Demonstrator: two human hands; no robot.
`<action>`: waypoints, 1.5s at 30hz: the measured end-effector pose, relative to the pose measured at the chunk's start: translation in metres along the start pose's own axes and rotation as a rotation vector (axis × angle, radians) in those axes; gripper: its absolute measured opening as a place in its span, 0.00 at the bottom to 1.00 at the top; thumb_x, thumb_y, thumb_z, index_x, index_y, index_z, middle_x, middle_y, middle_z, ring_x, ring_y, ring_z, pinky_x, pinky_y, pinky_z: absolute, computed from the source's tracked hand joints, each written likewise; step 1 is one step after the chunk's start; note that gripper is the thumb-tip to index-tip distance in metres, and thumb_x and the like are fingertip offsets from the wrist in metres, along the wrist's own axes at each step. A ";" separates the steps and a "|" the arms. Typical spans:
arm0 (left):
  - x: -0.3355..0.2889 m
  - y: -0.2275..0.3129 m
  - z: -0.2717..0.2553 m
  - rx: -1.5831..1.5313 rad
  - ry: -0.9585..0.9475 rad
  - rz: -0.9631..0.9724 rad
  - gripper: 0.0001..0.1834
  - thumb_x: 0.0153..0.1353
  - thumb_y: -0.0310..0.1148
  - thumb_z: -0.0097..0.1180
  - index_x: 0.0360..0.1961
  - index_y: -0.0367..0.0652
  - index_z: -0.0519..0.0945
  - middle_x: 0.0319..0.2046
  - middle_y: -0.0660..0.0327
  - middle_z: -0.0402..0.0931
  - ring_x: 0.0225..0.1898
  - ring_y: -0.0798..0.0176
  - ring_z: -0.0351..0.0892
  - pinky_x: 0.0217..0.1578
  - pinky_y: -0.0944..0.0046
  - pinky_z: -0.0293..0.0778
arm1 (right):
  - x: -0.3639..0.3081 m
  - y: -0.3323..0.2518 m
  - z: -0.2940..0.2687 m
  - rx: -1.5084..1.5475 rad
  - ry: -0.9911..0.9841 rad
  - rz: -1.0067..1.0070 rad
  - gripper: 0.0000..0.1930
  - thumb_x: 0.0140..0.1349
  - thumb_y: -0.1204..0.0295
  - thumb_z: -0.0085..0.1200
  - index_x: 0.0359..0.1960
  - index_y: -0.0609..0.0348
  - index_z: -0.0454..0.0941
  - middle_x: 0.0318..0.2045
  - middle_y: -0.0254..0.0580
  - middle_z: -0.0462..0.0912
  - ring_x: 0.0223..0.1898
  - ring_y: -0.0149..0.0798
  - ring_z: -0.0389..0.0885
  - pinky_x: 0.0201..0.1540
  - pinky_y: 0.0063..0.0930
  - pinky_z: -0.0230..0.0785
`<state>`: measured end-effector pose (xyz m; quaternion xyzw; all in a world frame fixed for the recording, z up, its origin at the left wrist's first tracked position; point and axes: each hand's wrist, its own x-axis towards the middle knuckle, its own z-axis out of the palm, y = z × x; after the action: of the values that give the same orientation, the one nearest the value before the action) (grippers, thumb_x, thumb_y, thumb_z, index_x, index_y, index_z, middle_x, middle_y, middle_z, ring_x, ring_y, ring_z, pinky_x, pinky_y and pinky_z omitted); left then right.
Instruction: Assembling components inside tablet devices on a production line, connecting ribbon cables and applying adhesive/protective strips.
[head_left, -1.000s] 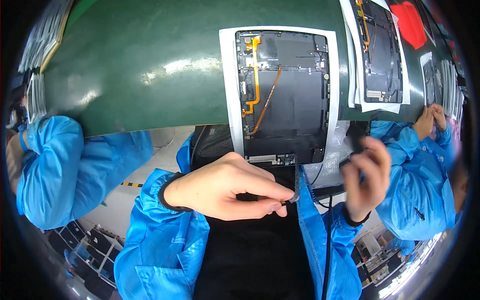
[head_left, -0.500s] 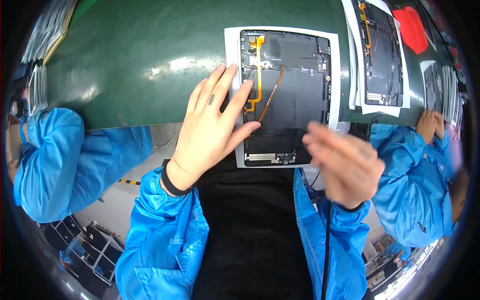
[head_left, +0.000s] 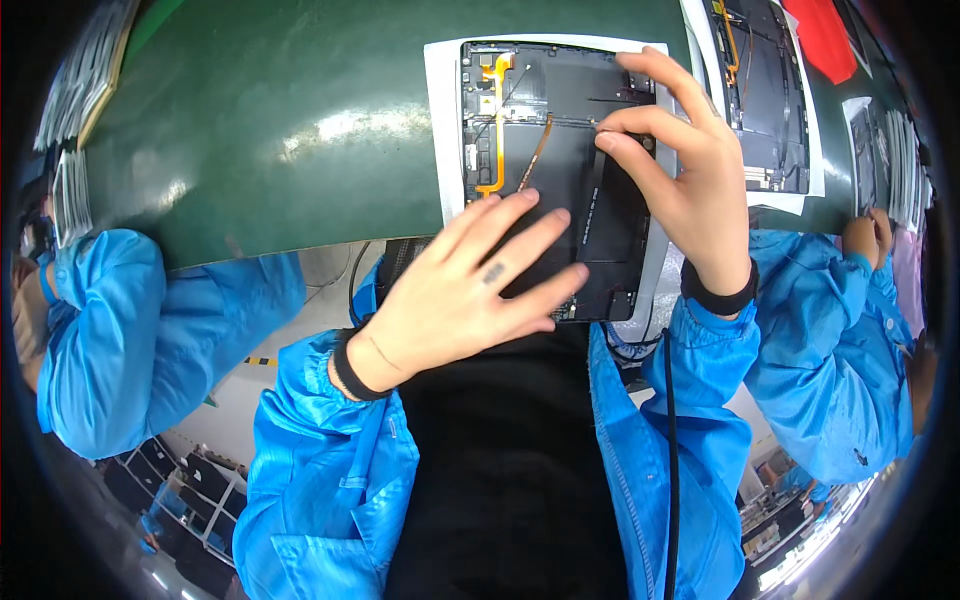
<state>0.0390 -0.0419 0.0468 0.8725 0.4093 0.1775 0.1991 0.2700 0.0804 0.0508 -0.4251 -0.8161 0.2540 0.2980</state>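
An opened tablet housing [head_left: 545, 85], black inside, lies on a white sheet [head_left: 447, 140] on the green table. Along its left side runs an orange flex cable [head_left: 500, 120]; a thin brown flex strip [head_left: 537, 155] slants beside it. My right hand [head_left: 690, 160] pinches the far end of a black ribbon cable [head_left: 592, 210] with thumb and index finger. That cable hangs down over the housing's right half, and my other right fingers reach toward the far right corner. My left hand [head_left: 485, 275] spreads its fingers over the near part of the housing, hiding that area.
A second opened housing [head_left: 768, 100] on white sheets is at the right, near a red piece [head_left: 825, 40]. Stacked panels [head_left: 85, 75] stand at the far left. People in blue jackets [head_left: 110, 330] sit on both sides. A black cord [head_left: 670, 450] hangs by my right sleeve.
My right hand has moved away from me over the housing and now holds the black ribbon cable. My left hand has slid right and nearer. The housing sits slightly farther left and away.
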 end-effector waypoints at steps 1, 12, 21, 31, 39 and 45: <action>-0.001 0.000 0.004 -0.003 -0.005 0.001 0.32 0.48 0.47 0.75 0.59 0.63 0.85 0.68 0.54 0.72 0.68 0.40 0.71 0.65 0.42 0.73 | 0.001 0.002 0.001 -0.057 0.009 -0.025 0.06 0.57 0.74 0.71 0.36 0.58 0.88 0.58 0.51 0.82 0.62 0.58 0.80 0.62 0.45 0.72; -0.001 -0.004 0.003 0.002 -0.140 -0.011 0.33 0.47 0.53 0.73 0.60 0.75 0.84 0.70 0.57 0.69 0.70 0.43 0.69 0.66 0.44 0.74 | 0.006 0.010 0.018 -0.062 0.067 -0.064 0.06 0.56 0.73 0.71 0.34 0.54 0.88 0.55 0.51 0.82 0.59 0.57 0.79 0.58 0.47 0.72; 0.000 -0.004 0.003 0.006 -0.126 -0.008 0.30 0.49 0.53 0.72 0.57 0.73 0.87 0.70 0.57 0.69 0.70 0.42 0.68 0.66 0.44 0.74 | 0.006 0.015 0.020 -0.113 0.099 -0.095 0.05 0.55 0.72 0.71 0.33 0.55 0.88 0.45 0.47 0.82 0.52 0.55 0.80 0.54 0.46 0.73; 0.002 -0.003 0.008 0.008 -0.123 -0.010 0.30 0.49 0.52 0.72 0.57 0.70 0.87 0.70 0.56 0.69 0.70 0.42 0.68 0.66 0.44 0.73 | 0.002 0.021 0.024 -0.133 0.117 -0.066 0.05 0.56 0.70 0.71 0.33 0.54 0.89 0.45 0.46 0.82 0.53 0.55 0.80 0.55 0.48 0.72; 0.001 -0.001 0.004 0.008 -0.146 -0.023 0.30 0.50 0.50 0.73 0.58 0.70 0.87 0.70 0.57 0.70 0.69 0.44 0.69 0.66 0.45 0.73 | 0.000 0.020 0.026 -0.121 0.126 -0.051 0.05 0.56 0.69 0.71 0.33 0.53 0.90 0.48 0.47 0.82 0.55 0.56 0.80 0.57 0.48 0.72; 0.003 -0.004 0.002 0.016 -0.149 -0.016 0.29 0.51 0.49 0.73 0.58 0.70 0.87 0.68 0.56 0.71 0.68 0.44 0.70 0.66 0.47 0.73 | -0.001 0.022 0.028 -0.128 0.133 -0.038 0.05 0.57 0.68 0.70 0.33 0.53 0.90 0.55 0.48 0.83 0.59 0.56 0.79 0.59 0.47 0.71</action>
<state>0.0390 -0.0379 0.0440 0.8815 0.4017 0.1072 0.2236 0.2626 0.0865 0.0167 -0.4435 -0.8171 0.1668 0.3283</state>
